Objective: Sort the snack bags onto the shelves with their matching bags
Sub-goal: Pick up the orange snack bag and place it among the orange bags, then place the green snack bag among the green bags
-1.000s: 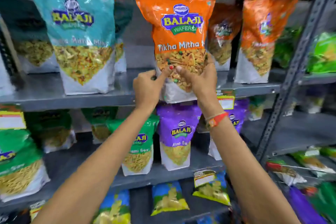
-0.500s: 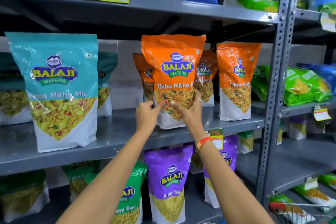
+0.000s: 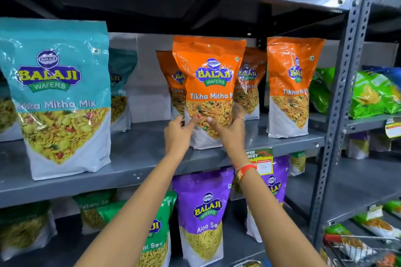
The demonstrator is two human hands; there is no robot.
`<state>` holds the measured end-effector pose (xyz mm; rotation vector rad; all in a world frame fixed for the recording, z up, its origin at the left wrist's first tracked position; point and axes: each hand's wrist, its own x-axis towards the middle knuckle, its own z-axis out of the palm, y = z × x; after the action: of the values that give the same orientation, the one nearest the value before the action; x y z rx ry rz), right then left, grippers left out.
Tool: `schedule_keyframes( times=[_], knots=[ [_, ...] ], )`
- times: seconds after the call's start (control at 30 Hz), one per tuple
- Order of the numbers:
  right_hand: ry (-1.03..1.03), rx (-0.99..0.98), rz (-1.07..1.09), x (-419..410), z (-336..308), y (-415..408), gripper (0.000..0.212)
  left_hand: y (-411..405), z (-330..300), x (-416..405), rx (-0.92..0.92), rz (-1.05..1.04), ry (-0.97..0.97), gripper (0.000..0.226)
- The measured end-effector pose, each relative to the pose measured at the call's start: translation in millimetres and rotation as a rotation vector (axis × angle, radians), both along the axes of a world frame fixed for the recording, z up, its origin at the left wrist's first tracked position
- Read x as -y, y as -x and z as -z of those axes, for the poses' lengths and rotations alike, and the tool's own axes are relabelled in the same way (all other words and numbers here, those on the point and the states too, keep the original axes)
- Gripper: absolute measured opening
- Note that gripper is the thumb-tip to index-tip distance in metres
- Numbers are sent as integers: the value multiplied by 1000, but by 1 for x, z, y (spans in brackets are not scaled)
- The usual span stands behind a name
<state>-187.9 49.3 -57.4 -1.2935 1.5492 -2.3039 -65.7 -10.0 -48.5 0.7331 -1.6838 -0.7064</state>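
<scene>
An orange Tikha Mitha snack bag stands upright on the grey middle shelf, its base resting on the shelf. My left hand grips its lower left side and my right hand its lower right side. Directly behind it stand two matching orange bags, partly hidden, and another orange bag stands to the right. A large teal Mitha Mix bag stands at the left of the same shelf.
Purple Aloo Sev bags and green sev bags fill the shelf below. A perforated grey upright post separates the right bay, which holds green bags. A wire basket with snack bags sits at lower right.
The view has tilted upward and drawn closer. The orange bag has gone down and back onto the shelf in front of the other orange bags, still held in both hands.
</scene>
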Motion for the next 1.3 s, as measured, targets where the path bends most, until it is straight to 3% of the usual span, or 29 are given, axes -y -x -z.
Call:
schedule_keyframes(
  times=[0.07, 0.13, 0.23, 0.4, 0.47, 0.53, 0.67, 0.8, 0.87, 0.93, 1.07, 1.3],
  knots=[
    [39, 77, 56, -3, 14, -23, 88, -10, 13, 6, -18, -19, -30, 47],
    [197, 141, 118, -17, 27, -39, 65, -19, 16, -8, -122, 38, -3, 50],
    [285, 178, 142, -32, 63, -75, 46, -42, 32, -33, -194, 69, 110, 40],
    [102, 209, 56, -31, 157, -132, 51, -91, 103, -62, -64, -52, 493, 31],
    [-35, 206, -25, -28, 192, -148, 50, -112, 144, -61, -25, -75, 503, 30],
    [-211, 174, -103, -23, 225, -159, 58, -134, 188, -57, -40, -121, 389, 30],
    [-558, 76, -207, -8, 276, -172, 100, -166, 255, -42, -138, -264, -24, 34],
    [-693, 79, -272, 4, 302, -174, 130, -184, 285, -13, -188, -229, -455, 73],
    [-706, 123, -317, 12, 312, -173, 128, -187, 296, 5, -141, -81, -613, 76],
    [-700, 120, -327, 20, 319, -171, 111, -190, 303, 18, -71, 47, -744, 67],
    [-710, 57, -235, 29, 320, -176, 103, -203, 304, 25, 82, 85, -790, 75],
    [-753, 24, -276, 47, 320, -234, 98, -266, 305, 36, -28, 80, -715, 47]
  ],
)
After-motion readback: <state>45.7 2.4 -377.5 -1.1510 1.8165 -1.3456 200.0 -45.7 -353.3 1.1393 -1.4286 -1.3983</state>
